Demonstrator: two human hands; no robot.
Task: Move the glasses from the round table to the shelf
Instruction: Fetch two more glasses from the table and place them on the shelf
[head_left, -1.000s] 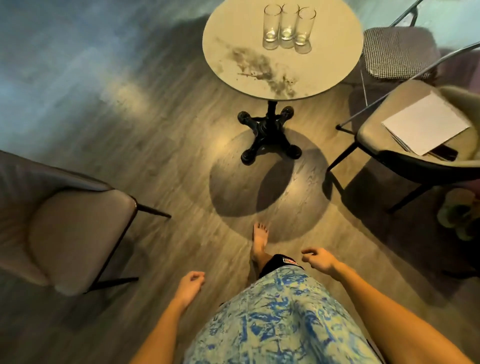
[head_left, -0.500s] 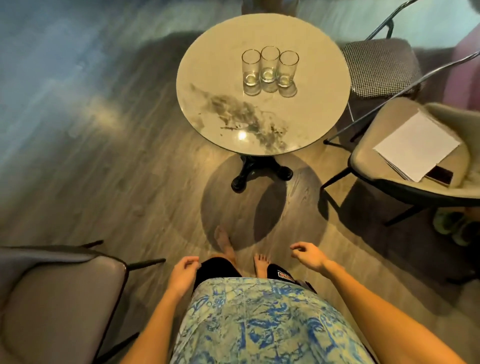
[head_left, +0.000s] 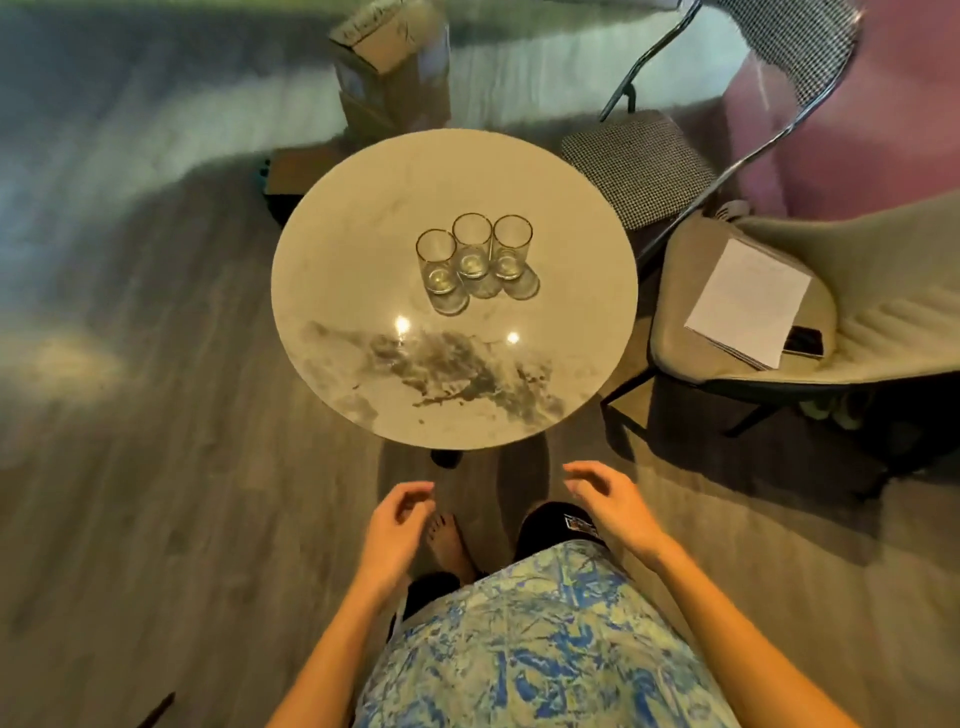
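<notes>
Three clear drinking glasses stand upright in a tight cluster on the round marble-look table (head_left: 332, 291): the left glass (head_left: 437, 262), the middle glass (head_left: 471, 246) and the right glass (head_left: 511, 248). All are empty. My left hand (head_left: 397, 525) hangs just short of the table's near edge, fingers loosely curled and holding nothing. My right hand (head_left: 610, 501) is beside it to the right, fingers apart and empty. Both hands are well short of the glasses. No shelf is in view.
A beige chair (head_left: 857, 291) to the right of the table carries papers (head_left: 750, 301) and a phone (head_left: 803, 341). A houndstooth chair (head_left: 639, 166) stands behind the table on the right. Cardboard boxes (head_left: 389, 67) sit on the floor beyond it.
I have walked up to the table, so it and the glasses are now close in front. Both hands have risen toward the table edge. The grey chair at left has left view.
</notes>
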